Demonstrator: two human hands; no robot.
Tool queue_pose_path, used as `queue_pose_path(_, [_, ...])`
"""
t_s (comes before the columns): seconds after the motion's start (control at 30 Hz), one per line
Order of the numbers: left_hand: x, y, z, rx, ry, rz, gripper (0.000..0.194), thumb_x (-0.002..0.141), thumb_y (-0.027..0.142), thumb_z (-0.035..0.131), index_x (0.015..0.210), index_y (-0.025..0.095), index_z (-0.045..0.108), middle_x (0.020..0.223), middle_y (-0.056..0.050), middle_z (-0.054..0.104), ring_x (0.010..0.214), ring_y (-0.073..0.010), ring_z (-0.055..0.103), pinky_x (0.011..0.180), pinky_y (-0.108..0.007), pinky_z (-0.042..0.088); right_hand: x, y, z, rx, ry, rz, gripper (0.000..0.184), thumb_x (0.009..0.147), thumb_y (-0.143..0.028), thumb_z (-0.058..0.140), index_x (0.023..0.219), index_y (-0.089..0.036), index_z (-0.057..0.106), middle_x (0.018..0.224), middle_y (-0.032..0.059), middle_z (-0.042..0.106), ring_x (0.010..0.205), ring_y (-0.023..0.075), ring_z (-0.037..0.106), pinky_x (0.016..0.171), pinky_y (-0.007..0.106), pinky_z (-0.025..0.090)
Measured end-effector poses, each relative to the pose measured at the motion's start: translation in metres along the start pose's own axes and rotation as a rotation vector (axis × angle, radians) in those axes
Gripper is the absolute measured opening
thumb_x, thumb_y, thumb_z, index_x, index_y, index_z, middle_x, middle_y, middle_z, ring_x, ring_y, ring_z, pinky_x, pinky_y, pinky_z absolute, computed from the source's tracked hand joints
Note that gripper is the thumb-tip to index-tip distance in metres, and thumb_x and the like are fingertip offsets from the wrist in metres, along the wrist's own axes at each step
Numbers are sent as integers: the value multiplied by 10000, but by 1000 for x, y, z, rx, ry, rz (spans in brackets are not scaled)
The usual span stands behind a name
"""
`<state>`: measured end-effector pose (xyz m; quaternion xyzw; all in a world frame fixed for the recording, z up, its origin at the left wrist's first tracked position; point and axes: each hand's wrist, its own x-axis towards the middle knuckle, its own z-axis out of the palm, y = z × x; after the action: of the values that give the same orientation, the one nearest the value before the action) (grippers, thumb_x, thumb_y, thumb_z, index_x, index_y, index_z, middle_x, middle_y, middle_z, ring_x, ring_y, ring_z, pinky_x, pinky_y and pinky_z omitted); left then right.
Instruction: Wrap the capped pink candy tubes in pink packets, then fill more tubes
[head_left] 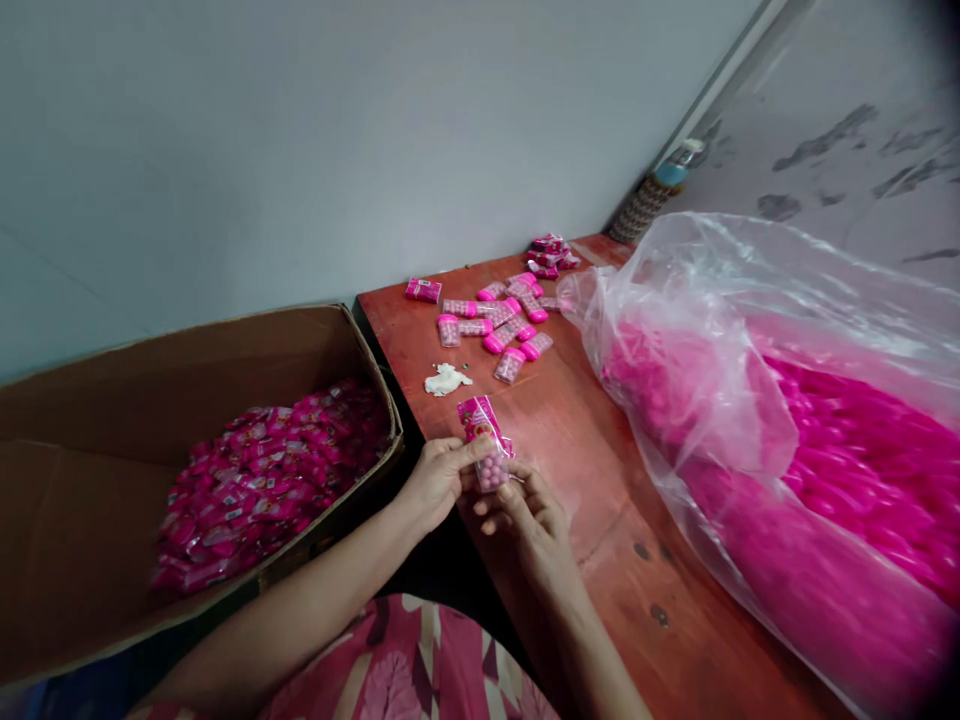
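Left grip (pixel 439 475) near carton (pixel 210 375), plastic bag (pixel 750 420) opposite.

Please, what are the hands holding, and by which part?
A small pack of pink balls: the left hand grips its left side, near the middle; the right hand, its lower end.

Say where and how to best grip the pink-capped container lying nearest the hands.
Probably best to pinch the nearest container by the sides of its clear body, coming from the near side: that end lies foremost, while other containers lie beyond its cap.
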<state>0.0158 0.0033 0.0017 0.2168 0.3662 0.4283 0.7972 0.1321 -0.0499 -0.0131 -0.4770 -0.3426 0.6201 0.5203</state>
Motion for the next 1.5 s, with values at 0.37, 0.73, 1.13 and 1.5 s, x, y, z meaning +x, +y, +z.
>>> queue_pose_path(0.37, [-26, 11, -9, -78, 19, 143, 178, 670, 256, 694, 690, 88, 640, 675, -67, 650, 634, -155, 611, 624, -294, 495, 18, -11, 10, 36, -20, -4, 201, 746, -309, 640, 788, -190, 484, 615, -16, 627, 475, 105, 578, 425, 183, 445])
queue_pose_path(0.73, [11, -3, -23, 1153, 40, 659, 364, 677, 302, 678, 1035, 252, 628, 1232, -81, 540, 1241, -266, 362, 1063, -475, 128, 11, -23, -29, -187, 157, -11, 237, 765, -411, 585, 748, -182, 530, 640, 10, 614, 488, 108, 535, 454, 208, 423])
queue_pose_path(1.13, [21, -27, -26, 1249, 82, 770, 196, 785, 233, 553, 942, 275, 663, 1168, -42, 590, 1243, -243, 365, 1066, -500, 83, 19, -13, -25, -426, 243, -179, 202, 753, -375, 601, 831, -191, 570, 755, 13, 612, 685, 145, 560, 631, 263, 444])
queue_pose_path(1.5, [-4, 0, -6, 530, 135, 372, 325, 632, 291, 702, 945, 211, 672, 960, -55, 678, 965, -248, 593, 843, -318, 449, 35, -29, -10, -100, 177, -102, 334, 670, -291, 684, 945, -208, 514, 640, -46, 595, 556, 106, 545, 542, 218, 414])
